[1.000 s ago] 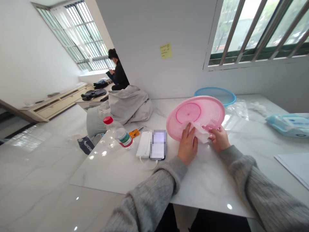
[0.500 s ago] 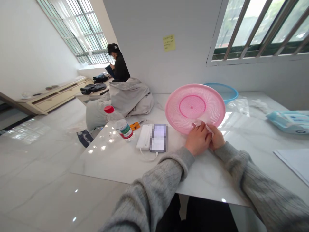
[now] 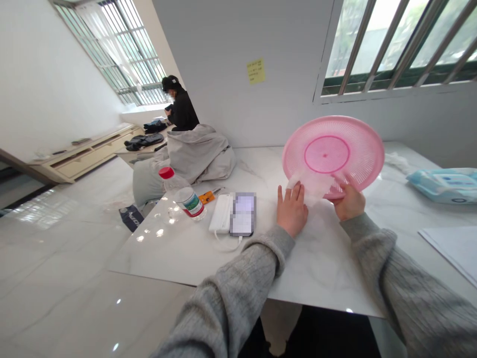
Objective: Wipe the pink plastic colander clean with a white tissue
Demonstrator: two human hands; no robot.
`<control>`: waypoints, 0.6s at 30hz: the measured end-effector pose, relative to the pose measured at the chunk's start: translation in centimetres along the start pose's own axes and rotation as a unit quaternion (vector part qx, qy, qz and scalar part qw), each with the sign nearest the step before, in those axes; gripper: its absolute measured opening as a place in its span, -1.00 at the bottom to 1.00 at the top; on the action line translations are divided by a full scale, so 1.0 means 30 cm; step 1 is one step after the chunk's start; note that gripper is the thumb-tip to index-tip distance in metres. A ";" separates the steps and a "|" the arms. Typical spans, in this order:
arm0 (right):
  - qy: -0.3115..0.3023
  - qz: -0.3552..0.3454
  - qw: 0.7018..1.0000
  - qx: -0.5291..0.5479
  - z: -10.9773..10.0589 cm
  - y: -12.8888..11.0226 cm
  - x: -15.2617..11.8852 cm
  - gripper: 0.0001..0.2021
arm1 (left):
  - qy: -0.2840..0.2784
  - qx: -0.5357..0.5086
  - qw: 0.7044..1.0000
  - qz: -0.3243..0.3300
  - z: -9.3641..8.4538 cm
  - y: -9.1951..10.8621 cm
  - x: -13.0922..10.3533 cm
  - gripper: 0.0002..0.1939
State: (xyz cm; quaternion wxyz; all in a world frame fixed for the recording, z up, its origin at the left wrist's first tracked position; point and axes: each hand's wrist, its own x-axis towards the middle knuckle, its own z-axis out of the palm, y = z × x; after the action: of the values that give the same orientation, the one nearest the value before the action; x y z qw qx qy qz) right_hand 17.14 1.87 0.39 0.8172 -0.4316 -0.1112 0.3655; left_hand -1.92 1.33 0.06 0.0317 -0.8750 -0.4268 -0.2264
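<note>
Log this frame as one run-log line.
left hand: pressing white wipe on pink basket | right hand: gripping basket rim, tilted up | table

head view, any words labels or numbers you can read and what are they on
No text is legible.
Yellow sticky note: handwriting too small.
Water bottle label: too small.
Dark bag on the floor: white lettering, blurred.
Blue wipes pack: print unreadable.
Phone screen: blurred.

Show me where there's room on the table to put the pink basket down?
The widest bare marble lies near the front edge, bordered by the left hand, the right hand and the paper sheet. Another bare strip runs behind, between the grey jacket and the pink basket. It is crowded around the water bottle, power bank and phone.
</note>
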 end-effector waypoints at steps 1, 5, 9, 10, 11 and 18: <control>-0.010 -0.016 1.000 0.006 -0.009 -0.007 0.008 -0.48 | 0.013 -0.012 1.000 -0.022 -0.003 -0.006 0.004 -0.33; -0.055 -0.049 0.997 0.026 -0.019 -0.020 0.005 -0.43 | 0.082 -0.238 0.960 -0.120 0.003 -0.029 0.032 -0.39; -0.096 0.011 0.995 0.012 0.005 -0.017 -0.056 -0.44 | 0.123 -0.637 0.723 -0.238 0.025 -0.013 0.062 -0.40; -0.108 0.031 0.994 0.004 0.011 -0.015 -0.071 -0.45 | 0.114 -0.710 0.642 -0.264 0.027 -0.003 0.066 -0.40; -0.123 0.047 0.991 -0.009 0.015 -0.012 -0.082 -0.47 | 0.097 -0.766 0.569 -0.282 0.028 0.006 0.068 -0.39; -0.140 0.054 0.984 -0.097 0.004 -0.002 -0.070 -0.58 | -0.018 -0.839 0.464 -0.284 0.014 0.032 0.044 -0.52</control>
State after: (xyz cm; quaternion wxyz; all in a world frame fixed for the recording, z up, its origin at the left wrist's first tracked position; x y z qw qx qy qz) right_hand 15.63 0.47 0.80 0.7269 -0.4589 -0.2359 0.4531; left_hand -0.34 1.80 0.39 -0.7915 -0.3153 -0.2567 -0.4563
